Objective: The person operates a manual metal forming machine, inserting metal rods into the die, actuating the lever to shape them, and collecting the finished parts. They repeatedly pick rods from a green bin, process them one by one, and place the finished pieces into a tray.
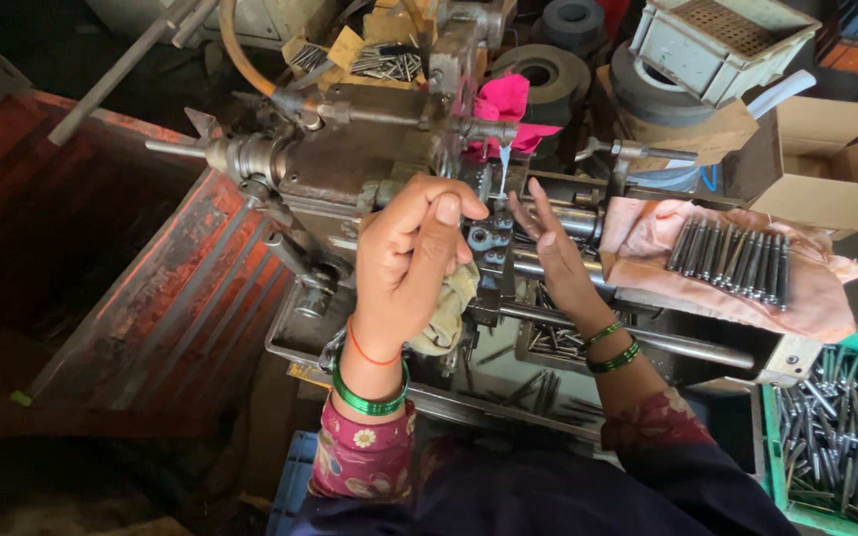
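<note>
I stand at a small greasy metal-working machine (350, 159). My left hand (414, 253) is curled around a dirty yellowish rag (446, 318) and rests on the machine's middle. My right hand (548, 248) is open, fingers spread, reaching into the machine's work area next to a thin stream of white coolant (501, 169). A pink cloth (505, 104) is wrapped on the machine above the stream. Whether the fingertips touch a workpiece is hidden.
A row of dark metal rods (732, 260) lies on a pink cloth at the right. A green crate (831, 437) of shiny rods stands at lower right. Loose rods lie in the tray (538, 392) under the machine. A rusty red chute (151, 298) is at left; grinding wheels and boxes stand behind.
</note>
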`<state>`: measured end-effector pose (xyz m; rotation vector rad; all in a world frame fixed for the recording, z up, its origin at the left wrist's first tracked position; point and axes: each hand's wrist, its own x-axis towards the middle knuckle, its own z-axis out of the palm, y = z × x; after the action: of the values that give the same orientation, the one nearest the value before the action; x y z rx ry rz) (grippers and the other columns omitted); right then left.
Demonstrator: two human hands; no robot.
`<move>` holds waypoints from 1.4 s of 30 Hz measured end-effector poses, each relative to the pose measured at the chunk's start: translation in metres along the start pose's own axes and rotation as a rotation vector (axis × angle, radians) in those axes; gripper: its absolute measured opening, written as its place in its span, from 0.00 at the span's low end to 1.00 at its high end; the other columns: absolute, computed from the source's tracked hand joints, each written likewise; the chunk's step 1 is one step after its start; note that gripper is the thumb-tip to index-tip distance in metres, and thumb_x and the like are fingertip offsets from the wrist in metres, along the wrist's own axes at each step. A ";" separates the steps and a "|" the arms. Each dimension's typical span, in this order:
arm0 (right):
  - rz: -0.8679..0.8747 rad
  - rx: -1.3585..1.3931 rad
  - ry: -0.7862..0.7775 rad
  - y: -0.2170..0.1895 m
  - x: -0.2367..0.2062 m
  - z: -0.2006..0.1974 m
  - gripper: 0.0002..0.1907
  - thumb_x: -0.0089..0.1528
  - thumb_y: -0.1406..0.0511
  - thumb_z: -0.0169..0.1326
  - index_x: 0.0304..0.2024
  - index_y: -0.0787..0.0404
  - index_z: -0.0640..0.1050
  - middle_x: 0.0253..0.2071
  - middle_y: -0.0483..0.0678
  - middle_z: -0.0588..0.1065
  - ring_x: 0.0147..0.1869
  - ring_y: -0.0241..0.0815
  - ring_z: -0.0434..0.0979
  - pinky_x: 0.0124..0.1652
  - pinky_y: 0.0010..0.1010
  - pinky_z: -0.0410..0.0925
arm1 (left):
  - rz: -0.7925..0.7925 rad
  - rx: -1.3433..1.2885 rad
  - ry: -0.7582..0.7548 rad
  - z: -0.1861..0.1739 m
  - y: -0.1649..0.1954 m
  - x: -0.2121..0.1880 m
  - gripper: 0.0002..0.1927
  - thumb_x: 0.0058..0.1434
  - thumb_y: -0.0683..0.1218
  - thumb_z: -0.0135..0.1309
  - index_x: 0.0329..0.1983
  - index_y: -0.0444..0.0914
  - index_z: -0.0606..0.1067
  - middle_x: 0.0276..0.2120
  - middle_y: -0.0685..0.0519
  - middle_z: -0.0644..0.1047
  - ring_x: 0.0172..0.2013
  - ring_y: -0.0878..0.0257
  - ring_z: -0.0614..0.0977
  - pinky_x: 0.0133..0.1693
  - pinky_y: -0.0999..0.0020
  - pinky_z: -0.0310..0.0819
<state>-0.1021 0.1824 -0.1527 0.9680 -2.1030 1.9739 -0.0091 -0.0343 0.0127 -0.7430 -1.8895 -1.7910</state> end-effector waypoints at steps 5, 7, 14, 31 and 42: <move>-0.016 0.009 0.001 0.001 0.001 0.002 0.45 0.73 0.41 0.32 0.79 0.65 0.42 0.78 0.62 0.55 0.83 0.53 0.53 0.76 0.42 0.41 | -0.012 0.021 0.001 0.000 -0.001 0.001 0.15 0.79 0.47 0.43 0.45 0.34 0.77 0.37 0.56 0.77 0.30 0.74 0.77 0.32 0.78 0.68; -0.029 -0.006 0.004 0.001 0.001 0.002 0.45 0.73 0.41 0.32 0.79 0.65 0.43 0.78 0.62 0.54 0.83 0.53 0.53 0.77 0.42 0.42 | -0.004 0.016 0.001 0.000 -0.001 0.000 0.15 0.80 0.47 0.43 0.45 0.34 0.77 0.39 0.56 0.78 0.30 0.74 0.78 0.32 0.77 0.68; -0.001 -0.010 -0.012 0.000 0.001 0.000 0.45 0.73 0.41 0.32 0.79 0.65 0.42 0.78 0.63 0.56 0.83 0.53 0.53 0.76 0.43 0.40 | 0.017 0.010 0.002 0.000 0.001 0.000 0.15 0.80 0.47 0.43 0.46 0.34 0.76 0.40 0.56 0.78 0.31 0.73 0.78 0.33 0.77 0.69; 0.004 0.013 -0.019 0.003 0.002 0.000 0.46 0.72 0.40 0.32 0.79 0.63 0.41 0.78 0.62 0.56 0.83 0.54 0.52 0.76 0.41 0.41 | 0.013 0.028 -0.003 -0.001 -0.001 -0.001 0.15 0.80 0.48 0.43 0.46 0.34 0.77 0.39 0.55 0.78 0.31 0.73 0.79 0.32 0.77 0.70; -0.003 -0.017 0.005 0.005 0.001 -0.006 0.42 0.74 0.43 0.30 0.80 0.61 0.42 0.77 0.57 0.61 0.83 0.49 0.55 0.77 0.41 0.42 | -0.022 -0.010 0.006 0.000 -0.002 -0.003 0.13 0.79 0.45 0.44 0.47 0.33 0.76 0.41 0.55 0.78 0.31 0.73 0.77 0.33 0.77 0.68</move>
<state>-0.1073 0.1877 -0.1554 0.9611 -2.1110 1.9517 -0.0078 -0.0350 0.0090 -0.7223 -1.8925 -1.8155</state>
